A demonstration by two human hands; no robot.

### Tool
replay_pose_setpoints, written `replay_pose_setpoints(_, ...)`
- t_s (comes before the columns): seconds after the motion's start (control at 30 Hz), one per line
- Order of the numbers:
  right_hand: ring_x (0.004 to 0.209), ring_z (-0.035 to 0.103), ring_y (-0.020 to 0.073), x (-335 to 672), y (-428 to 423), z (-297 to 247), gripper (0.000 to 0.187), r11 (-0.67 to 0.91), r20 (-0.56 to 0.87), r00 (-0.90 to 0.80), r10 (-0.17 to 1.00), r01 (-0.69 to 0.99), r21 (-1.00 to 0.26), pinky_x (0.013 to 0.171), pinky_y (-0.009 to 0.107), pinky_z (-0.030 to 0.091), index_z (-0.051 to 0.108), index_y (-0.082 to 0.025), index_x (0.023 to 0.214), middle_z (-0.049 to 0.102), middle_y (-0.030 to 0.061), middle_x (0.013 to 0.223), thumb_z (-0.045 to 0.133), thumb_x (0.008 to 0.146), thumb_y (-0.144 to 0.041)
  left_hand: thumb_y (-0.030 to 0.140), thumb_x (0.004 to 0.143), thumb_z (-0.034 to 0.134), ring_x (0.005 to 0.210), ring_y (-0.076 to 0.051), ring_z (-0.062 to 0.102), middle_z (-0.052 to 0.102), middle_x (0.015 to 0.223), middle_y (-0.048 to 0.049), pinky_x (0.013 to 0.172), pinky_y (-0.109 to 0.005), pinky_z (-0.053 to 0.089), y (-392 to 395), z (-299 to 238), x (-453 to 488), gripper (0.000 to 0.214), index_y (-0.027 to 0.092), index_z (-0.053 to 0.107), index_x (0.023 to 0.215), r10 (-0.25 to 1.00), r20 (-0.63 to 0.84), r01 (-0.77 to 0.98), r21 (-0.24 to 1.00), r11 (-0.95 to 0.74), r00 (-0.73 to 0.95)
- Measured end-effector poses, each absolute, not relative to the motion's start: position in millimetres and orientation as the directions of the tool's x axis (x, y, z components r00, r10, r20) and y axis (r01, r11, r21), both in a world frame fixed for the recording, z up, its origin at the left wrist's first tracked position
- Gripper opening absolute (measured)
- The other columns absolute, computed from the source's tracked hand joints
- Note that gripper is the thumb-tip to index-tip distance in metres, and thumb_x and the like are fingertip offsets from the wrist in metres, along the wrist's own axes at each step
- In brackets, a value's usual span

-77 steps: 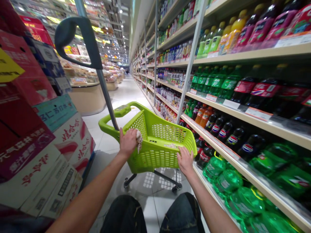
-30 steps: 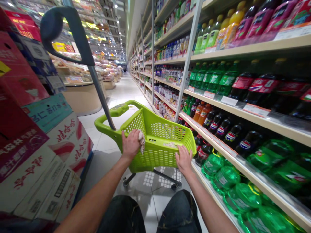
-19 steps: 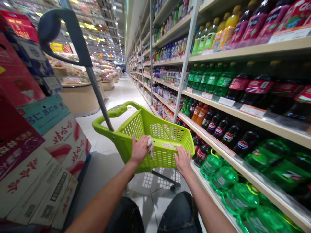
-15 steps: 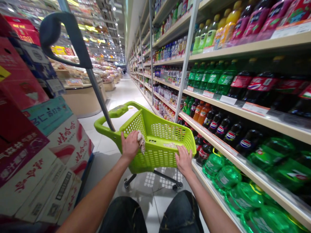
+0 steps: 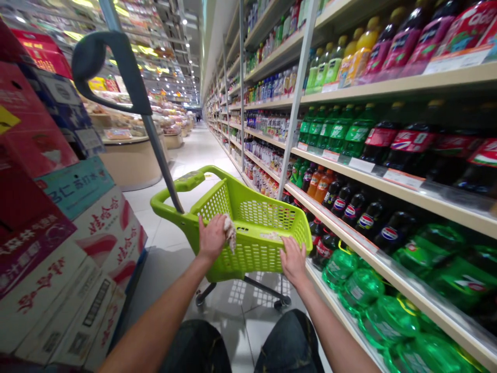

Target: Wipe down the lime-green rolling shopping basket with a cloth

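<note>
On the near rim of the green shopping cart [image 5: 252, 239], the left hand [image 5: 213, 239], curled round a pale cloth [image 5: 230, 234], had just shifted slightly toward the right hand [image 5: 294, 260] — rubbing apparently mid-stroke — while the right rested loosely open, gripping nothing

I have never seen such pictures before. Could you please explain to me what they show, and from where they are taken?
There is no machine here, only a person's own two hands. One camera, worn on the head, looks forward and down, so every picture comes from the wearer's viewpoint. The left hand holds a crumpled, pale cloth at the side of a green shopping cart. The right hand rests on the cart's rim. Something pale shows inside the cart; I cannot tell what. To the right, shelves hold drink bottles; to the left are stacked boxes.
</note>
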State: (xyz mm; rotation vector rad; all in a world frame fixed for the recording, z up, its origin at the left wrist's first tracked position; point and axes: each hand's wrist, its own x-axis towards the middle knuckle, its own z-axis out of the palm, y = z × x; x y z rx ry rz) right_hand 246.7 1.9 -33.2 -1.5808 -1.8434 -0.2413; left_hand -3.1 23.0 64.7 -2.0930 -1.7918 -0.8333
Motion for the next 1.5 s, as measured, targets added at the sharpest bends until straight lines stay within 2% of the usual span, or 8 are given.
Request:
replay_pose_setpoints(0.33,0.123,0.034,0.0248,235,3,-15,0.048,0.337,0.614,-0.139,0.777,0.915,-0.220,0.100,0.050,0.020,0.037,-0.016,0.129,0.044,0.0125,0.130,0.039,0.081,-0.024,0.025,0.085,0.038,0.112,-0.018,0.048,0.057,0.118,-0.0083,0.106,-0.048,0.016,15,33,92,0.032,0.018,0.048,0.114,0.805,0.440,0.840,0.179,-0.513,0.398)
replay_pose_setpoints(0.5,0.122,0.035,0.0242,200,10,11,0.062,0.517,0.500,-0.356,0.789,0.826,-0.227,0.099,0.048,0.024,0.031,-0.018,0.132,0.040,0.0123,0.133,0.047,0.072,-0.014,0.018,0.078,0.042,0.127,-0.023,0.030,0.039,0.135,-0.0105,0.105,-0.054,0.011,18,49,45,0.048,0.016,0.036,0.126,0.848,0.302,0.887,0.016,-0.461,0.435)
replay_pose_setpoints(0.63,0.116,0.041,0.0238,182,19,10,0.053,0.473,0.527,-0.273,0.805,0.832,-0.291,0.098,0.049,0.026,0.046,-0.020,0.119,0.049,0.0110,0.124,0.045,0.068,-0.006,0.019,0.075,0.045,0.127,-0.027,0.028,0.041,0.134,-0.0109,0.104,-0.057,0.007,16,54,7,0.050,0.017,0.042,0.124,0.871,0.301,0.921,-0.102,-0.376,0.388)
replay_pose_setpoints(0.83,0.118,0.040,0.0179,207,23,-11,0.043,0.534,0.665,-0.228,0.711,0.791,-0.299,0.097,0.040,0.030,0.055,-0.018,0.101,0.052,0.0086,0.122,0.036,0.067,0.000,0.017,0.076,0.040,0.125,-0.025,0.033,0.046,0.130,-0.0094,0.105,-0.054,0.008,13,50,6,0.046,0.019,0.045,0.122,0.858,0.347,0.925,-0.102,-0.367,0.378)
replay_pose_setpoints(1.1,0.118,0.037,0.0230,287,-3,-41,0.031,0.227,0.720,0.201,0.664,0.864,-0.450,0.096,0.047,0.030,0.050,-0.015,0.101,0.046,0.0144,0.123,0.038,0.072,-0.013,0.018,0.075,0.043,0.123,-0.027,0.034,0.048,0.127,-0.0113,0.105,-0.055,0.005,11,47,19,0.044,0.015,0.048,0.118,0.864,0.384,0.942,-0.053,-0.332,0.326)
replay_pose_setpoints(1.3,0.116,0.039,0.0226,206,11,-15,0.016,0.385,0.724,0.083,0.685,0.802,-0.457,0.096,0.044,0.032,0.054,-0.017,0.088,0.052,0.0123,0.115,0.043,0.077,-0.020,0.024,0.075,0.046,0.123,-0.026,0.034,0.048,0.127,-0.0121,0.105,-0.055,0.004,8,46,24,0.043,0.014,0.047,0.117,0.861,0.392,0.942,-0.046,-0.334,0.324)
replay_pose_setpoints(1.4,0.111,0.045,0.0182,204,17,-14,0.033,0.480,0.734,-0.017,0.679,0.766,-0.427,0.096,0.040,0.034,0.055,-0.017,0.099,0.056,0.0096,0.109,0.034,0.076,-0.008,0.022,0.075,0.044,0.124,-0.026,0.032,0.047,0.128,-0.0114,0.105,-0.055,0.007,8,47,21,0.044,0.014,0.047,0.118,0.861,0.384,0.940,-0.060,-0.335,0.332)
replay_pose_setpoints(1.5,0.113,0.044,0.0181,246,12,-29,0.046,0.446,0.754,0.017,0.657,0.797,-0.407,0.098,0.042,0.034,0.055,-0.018,0.108,0.054,0.0087,0.113,0.032,0.071,-0.004,0.020,0.074,0.045,0.126,-0.026,0.031,0.046,0.129,-0.0112,0.105,-0.054,0.006,8,46,19,0.044,0.015,0.047,0.118,0.865,0.380,0.942,-0.062,-0.331,0.328)
